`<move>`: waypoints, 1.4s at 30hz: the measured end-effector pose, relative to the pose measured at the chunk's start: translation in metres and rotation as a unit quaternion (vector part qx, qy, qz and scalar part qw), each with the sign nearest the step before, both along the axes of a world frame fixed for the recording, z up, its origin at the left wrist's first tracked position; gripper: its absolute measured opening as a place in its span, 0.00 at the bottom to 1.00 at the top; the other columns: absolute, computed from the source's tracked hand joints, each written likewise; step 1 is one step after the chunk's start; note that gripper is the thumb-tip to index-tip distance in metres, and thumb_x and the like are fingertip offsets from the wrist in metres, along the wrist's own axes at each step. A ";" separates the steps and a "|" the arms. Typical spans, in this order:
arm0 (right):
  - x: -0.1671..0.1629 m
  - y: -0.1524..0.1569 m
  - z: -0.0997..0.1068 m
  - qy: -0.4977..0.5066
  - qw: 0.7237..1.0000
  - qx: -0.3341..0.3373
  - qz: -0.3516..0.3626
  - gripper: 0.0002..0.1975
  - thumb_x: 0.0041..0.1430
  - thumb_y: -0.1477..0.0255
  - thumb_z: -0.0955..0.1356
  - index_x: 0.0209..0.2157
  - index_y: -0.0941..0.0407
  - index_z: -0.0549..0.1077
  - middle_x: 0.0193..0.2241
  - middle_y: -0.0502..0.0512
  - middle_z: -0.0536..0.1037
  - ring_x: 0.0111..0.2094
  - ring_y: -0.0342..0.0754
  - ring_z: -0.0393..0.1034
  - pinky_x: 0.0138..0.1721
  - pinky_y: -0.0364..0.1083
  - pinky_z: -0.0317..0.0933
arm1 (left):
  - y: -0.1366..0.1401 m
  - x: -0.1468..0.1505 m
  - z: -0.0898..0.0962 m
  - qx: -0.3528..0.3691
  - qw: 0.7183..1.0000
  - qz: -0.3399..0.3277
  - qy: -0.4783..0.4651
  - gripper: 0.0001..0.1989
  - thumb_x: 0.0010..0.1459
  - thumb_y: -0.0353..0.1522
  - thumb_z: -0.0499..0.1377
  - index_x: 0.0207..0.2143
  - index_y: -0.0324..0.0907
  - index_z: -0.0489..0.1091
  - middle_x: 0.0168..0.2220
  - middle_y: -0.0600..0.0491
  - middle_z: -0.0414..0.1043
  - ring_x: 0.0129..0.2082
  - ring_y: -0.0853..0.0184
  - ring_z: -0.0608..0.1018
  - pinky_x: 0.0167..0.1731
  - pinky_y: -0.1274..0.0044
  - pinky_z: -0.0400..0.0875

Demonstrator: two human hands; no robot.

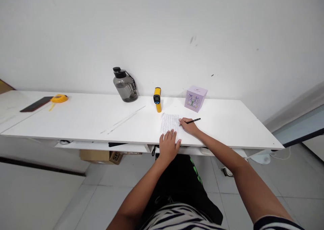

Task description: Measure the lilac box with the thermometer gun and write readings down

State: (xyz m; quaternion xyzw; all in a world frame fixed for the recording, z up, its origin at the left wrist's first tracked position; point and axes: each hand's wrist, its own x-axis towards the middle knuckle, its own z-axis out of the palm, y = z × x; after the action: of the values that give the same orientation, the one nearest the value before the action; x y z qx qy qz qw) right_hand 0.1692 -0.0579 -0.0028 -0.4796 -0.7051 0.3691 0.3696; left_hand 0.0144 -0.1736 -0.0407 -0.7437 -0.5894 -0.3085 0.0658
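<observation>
Head view — pencil (193, 121) in right hand (187, 125), liquid (128, 92) in bottle (124, 85)

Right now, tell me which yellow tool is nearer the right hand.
The gun-shaped tool, by the far left corner of the paper; the tape measure lies much farther left.

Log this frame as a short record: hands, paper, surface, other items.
Left hand: spread flat at the paper's near edge
Right hand: grips a black pen or pencil, tip at the paper
Paper: rows of writing, too small to read
Surface: white table
Beyond paper: yellow gun-shaped device, lilac box
Farther left: bottle, tape measure
</observation>
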 end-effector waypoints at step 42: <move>0.000 -0.005 0.001 -0.036 0.999 -0.011 -0.006 0.17 0.54 0.60 0.64 0.16 0.53 0.64 0.18 0.49 0.68 0.25 0.45 0.61 0.31 0.46 0.55 | -0.009 -0.017 -0.012 -0.039 0.997 -0.043 -0.043 0.23 0.63 0.49 0.58 0.56 0.51 0.74 0.59 0.49 0.74 0.59 0.55 0.75 0.57 0.64 0.64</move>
State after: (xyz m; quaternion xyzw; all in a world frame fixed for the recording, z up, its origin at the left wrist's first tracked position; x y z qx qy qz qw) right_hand 0.1695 -0.0627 -0.0013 -0.5010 -0.7106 0.3573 0.3411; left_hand -0.0029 -0.1821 -0.0531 -0.7564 -0.5705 -0.3200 -0.0019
